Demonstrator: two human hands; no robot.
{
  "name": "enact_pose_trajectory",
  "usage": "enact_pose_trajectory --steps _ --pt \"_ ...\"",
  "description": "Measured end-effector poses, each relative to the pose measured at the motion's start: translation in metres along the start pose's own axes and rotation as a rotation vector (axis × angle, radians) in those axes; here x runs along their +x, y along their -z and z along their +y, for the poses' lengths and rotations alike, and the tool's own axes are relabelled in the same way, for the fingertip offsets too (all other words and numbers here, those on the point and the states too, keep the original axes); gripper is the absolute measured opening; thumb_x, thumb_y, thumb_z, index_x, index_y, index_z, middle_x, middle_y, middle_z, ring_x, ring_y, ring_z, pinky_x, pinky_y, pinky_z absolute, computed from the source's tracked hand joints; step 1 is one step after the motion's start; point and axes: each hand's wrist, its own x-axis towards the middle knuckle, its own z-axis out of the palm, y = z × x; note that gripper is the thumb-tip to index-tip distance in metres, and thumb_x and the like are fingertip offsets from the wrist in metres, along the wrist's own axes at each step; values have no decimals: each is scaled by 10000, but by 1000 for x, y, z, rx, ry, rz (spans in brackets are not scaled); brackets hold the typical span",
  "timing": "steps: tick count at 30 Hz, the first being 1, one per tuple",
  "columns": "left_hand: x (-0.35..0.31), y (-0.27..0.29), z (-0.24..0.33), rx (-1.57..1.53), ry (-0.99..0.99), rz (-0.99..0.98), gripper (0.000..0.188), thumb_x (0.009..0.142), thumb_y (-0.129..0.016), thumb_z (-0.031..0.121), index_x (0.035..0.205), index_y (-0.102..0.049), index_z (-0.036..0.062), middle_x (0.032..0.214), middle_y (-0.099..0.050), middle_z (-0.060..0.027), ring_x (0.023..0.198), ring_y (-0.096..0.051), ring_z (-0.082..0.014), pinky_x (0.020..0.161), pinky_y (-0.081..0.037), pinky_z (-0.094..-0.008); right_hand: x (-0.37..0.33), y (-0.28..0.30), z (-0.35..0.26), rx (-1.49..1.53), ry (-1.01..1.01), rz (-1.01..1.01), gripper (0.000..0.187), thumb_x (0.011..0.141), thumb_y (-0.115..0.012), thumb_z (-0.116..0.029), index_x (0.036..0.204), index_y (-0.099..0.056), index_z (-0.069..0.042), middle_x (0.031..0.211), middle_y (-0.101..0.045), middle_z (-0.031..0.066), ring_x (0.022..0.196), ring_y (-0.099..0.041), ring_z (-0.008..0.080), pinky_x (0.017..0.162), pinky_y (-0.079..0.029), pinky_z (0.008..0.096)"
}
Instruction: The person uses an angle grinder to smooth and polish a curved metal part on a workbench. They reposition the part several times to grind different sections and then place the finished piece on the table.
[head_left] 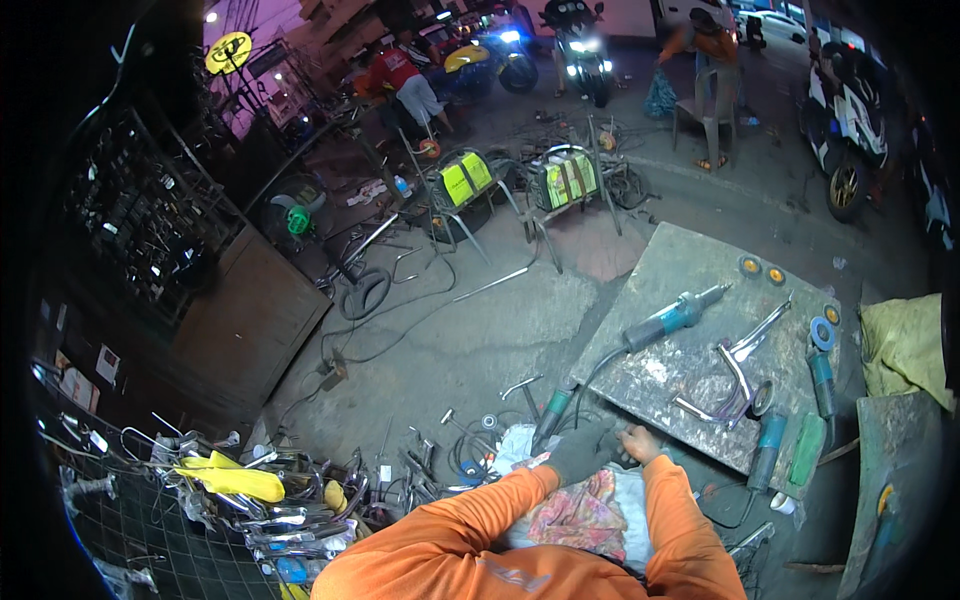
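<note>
My left hand [583,455], in a dark grey glove, is held low in front of me; its fingers blend into the dark background. Close beside it, my bare right hand [637,443] has its fingers curled near the glove's fingertips, and what lies in them, if anything, is too small to make out. Below both hands a pink and orange patterned cloth [575,520] lies over my lap. A teal angle grinder [553,412] is just beyond the glove. The worn work table [640,390] begins just past my right hand.
The table bears a straight grinder [668,320], a bent chrome tube [740,375] and more grinders [768,450]. Metal parts [310,520] pile up at left. Cables [400,335] cross the floor. Two yellow-green welding machines [463,180] stand ahead, with people and motorcycles [585,60] beyond.
</note>
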Motion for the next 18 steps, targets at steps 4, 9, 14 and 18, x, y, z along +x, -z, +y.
enact_pose_trajectory --steps 4,9,14,18 --pt "2 1 0 -10 -82 -88 556 934 -671 283 1433 -535 80 1152 -675 -249 1042 -664 -417 890 -522 -473 8 4 14 20 75 -28 333 941 -594 -323 977 -640 5 813 -721 130 540 -638 174 477 -479 328" --pt "-4 6 -1 128 13 -114 498 934 -643 385 1315 -622 66 1117 -698 -251 1042 -666 -433 904 -513 -507 18 -6 24 -414 227 174 439 848 -720 -386 1015 -718 20 809 -749 181 742 -752 292 749 -589 420" --pt "-13 8 -6 73 -7 -24 438 914 -651 387 1184 -680 43 1042 -721 -227 977 -689 -419 861 -532 -498 4 -10 12 6 409 453 182 881 -687 -181 885 -716 -2 726 -722 160 656 -719 262 632 -555 388" --pt "-15 6 -11 76 -40 34 440 913 -650 384 1182 -692 37 1022 -726 -218 966 -701 -407 864 -538 -487 -25 7 5 -84 407 602 168 873 -685 -187 872 -682 -20 745 -711 171 700 -709 302 678 -538 417"
